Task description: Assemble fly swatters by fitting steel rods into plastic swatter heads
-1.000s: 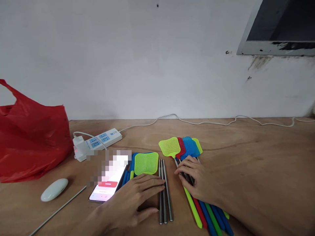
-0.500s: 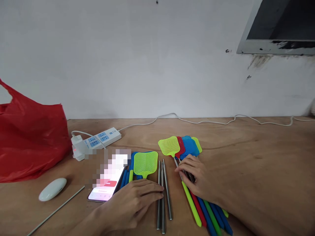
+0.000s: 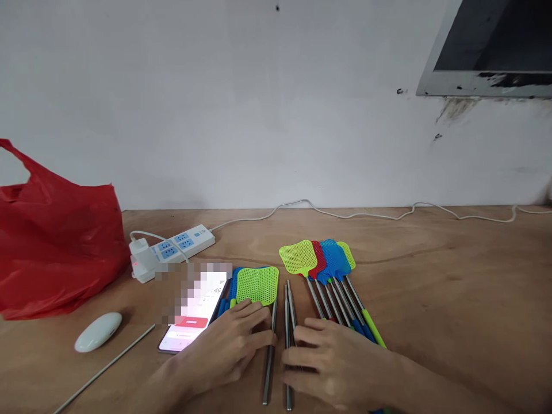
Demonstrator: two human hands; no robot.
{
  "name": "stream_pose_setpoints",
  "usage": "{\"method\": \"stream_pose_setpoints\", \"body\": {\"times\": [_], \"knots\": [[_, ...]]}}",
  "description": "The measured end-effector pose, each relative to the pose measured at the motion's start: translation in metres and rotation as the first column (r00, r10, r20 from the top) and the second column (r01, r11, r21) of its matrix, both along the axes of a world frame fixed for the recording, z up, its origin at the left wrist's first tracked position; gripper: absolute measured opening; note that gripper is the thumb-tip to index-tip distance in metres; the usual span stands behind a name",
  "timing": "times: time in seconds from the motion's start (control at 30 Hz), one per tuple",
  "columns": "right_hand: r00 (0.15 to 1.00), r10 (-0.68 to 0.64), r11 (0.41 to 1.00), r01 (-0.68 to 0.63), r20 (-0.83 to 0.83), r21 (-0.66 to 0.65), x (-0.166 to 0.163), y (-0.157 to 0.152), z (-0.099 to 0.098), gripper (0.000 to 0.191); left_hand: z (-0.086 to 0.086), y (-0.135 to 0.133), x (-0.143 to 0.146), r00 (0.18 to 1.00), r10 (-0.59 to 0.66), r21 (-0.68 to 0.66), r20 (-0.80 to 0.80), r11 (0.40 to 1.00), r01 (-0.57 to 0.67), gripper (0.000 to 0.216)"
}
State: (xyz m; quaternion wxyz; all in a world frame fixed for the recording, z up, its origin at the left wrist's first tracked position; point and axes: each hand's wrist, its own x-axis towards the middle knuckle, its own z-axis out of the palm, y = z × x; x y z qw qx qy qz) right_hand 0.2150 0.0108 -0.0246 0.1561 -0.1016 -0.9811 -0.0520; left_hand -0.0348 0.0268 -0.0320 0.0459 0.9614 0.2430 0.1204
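My left hand lies over the handles of the left pile of fly swatters, its fingers curled onto a metal rod. That rod points up toward the yellow-green swatter head, which overlaps blue ones. My right hand reaches across from the right, fingers apart, fingertips touching two metal rods lying side by side. Beneath and beyond it are the fanned fly swatters with yellow-green, red and blue heads; my hand and forearm cover most of their handles.
A lit phone lies left of my left hand. Farther left are a white oval object, a thin cable and a red plastic bag. A white power strip sits near the wall, its cord running right along the table's back.
My right hand has moved left and nearer, from the right-hand swatters to the metal rods. One rod has shifted left, apart from the other two, under my left hand's fingers.
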Motion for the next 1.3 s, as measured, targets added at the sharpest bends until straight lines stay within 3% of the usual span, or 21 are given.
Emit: {"method": "stream_pose_setpoints", "body": {"times": [0.3, 0.5, 0.93, 1.2, 1.3], "knots": [[0.994, 0.085, 0.990, -0.092, 0.065, 0.103, -0.019, -0.003, 0.004, 0.015, 0.006, 0.003, -0.005, 0.984, -0.017, 0.105, -0.178, 0.994, 0.036, 0.031], [0.982, 0.184, 0.975, -0.187, 0.031, 0.123, -0.012, 0.004, -0.003, 0.007, 0.008, 0.004, -0.006, 0.987, -0.084, 0.281, -0.138, 0.952, 0.121, 0.007], [0.966, 0.244, 0.951, -0.256, 0.089, 0.175, -0.017, 0.004, 0.000, 0.014, 0.019, 0.006, 0.009, 0.957, -0.165, 0.310, -0.237, 0.921, 0.235, 0.013], [0.962, 0.258, 0.947, -0.234, -0.091, 0.219, 0.013, 0.013, 0.011, 0.019, 0.030, 0.014, 0.016, 0.921, -0.231, 0.262, -0.313, 0.912, 0.317, 0.011], [0.953, 0.182, 0.978, -0.150, -0.241, 0.148, 0.034, 0.014, 0.010, 0.018, 0.027, 0.016, 0.012, 0.931, -0.247, 0.259, -0.268, 0.912, 0.317, 0.011]]}}
